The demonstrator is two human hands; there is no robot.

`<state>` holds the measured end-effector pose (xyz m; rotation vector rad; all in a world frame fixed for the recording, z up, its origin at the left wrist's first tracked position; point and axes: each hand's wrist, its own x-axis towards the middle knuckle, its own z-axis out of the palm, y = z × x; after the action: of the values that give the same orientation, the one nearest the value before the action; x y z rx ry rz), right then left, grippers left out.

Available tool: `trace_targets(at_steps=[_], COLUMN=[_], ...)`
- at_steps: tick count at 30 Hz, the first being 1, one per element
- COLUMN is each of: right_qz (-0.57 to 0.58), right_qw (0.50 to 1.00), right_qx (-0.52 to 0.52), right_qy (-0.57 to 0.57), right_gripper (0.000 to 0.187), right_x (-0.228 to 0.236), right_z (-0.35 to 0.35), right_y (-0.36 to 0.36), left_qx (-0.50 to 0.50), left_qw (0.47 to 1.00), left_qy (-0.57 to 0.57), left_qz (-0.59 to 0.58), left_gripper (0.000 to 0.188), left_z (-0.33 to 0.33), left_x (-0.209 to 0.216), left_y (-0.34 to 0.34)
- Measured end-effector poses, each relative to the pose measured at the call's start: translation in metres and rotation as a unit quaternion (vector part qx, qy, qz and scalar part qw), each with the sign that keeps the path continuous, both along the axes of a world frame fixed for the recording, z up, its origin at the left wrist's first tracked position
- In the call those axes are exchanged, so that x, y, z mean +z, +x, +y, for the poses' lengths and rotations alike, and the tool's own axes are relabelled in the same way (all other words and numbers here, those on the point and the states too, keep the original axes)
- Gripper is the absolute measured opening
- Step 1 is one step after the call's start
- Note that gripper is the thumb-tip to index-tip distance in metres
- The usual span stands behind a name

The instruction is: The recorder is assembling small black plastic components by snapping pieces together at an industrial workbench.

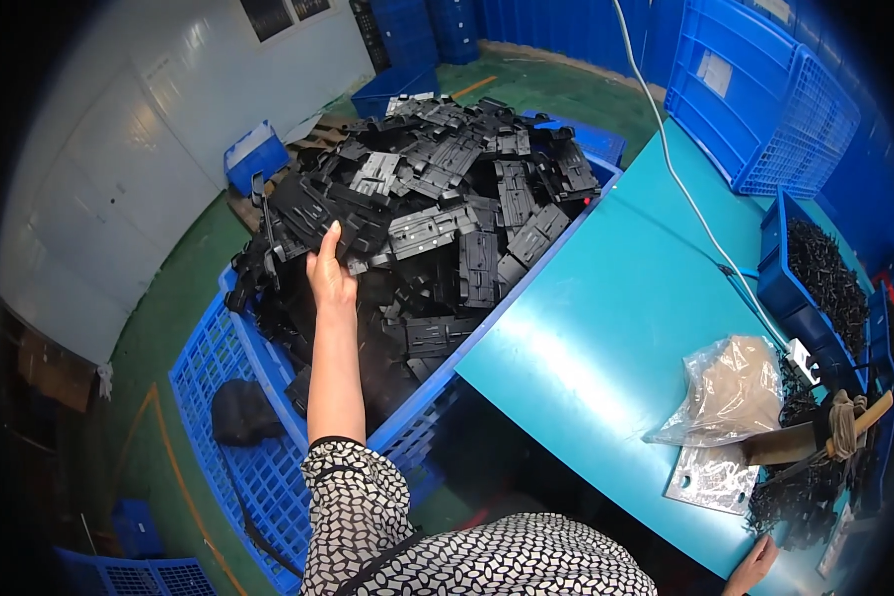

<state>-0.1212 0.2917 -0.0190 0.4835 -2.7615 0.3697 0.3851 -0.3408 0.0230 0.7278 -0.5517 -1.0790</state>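
Observation:
My left hand (330,276) reaches out over a heap of black plastic parts (432,223) piled in a large blue crate. It is closed on one flat black plastic part (303,211) at the heap's left side, thumb on top and the other fingers mostly hidden. At the lower right, my right hand (753,568) rests on the near edge of the teal table (576,328), only partly in view. Its fingers look stretched out, with nothing visible in them. Close by lie small black pieces (800,507) in a loose pile.
The blue crate (407,422) stands against the table's left edge. On the table are a clear bag of brown material (730,392), a metal plate (710,477), a wooden-handled tool (872,411), a blue bin of black pieces (824,283) and a white cable (700,214). A tilted blue crate (730,84) stands behind.

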Motion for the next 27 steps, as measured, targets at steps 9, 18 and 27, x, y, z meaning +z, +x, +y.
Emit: trace_targets(at_steps=[9, 18, 27], right_qz=[0.059, -0.001, -0.023], right_qw=[0.998, 0.984, 0.984], right_qx=[0.035, 0.139, 0.102], right_qy=[0.002, -0.109, -0.143], right_gripper=[0.037, 0.023, 0.022], right_x=[-0.023, -0.033, -0.017], right_z=[0.022, 0.027, 0.013], right_y=[-0.021, -0.029, -0.011], left_qx=[-0.042, -0.104, -0.278], left_qw=[0.998, 0.992, 0.96], left_qy=[-0.036, -0.05, -0.035], left_qz=[-0.023, 0.052, 0.02], left_gripper=[0.04, 0.032, 0.024], left_z=[0.025, 0.052, 0.098], left_x=[0.008, 0.004, 0.038], left_y=[0.012, 0.01, -0.069])
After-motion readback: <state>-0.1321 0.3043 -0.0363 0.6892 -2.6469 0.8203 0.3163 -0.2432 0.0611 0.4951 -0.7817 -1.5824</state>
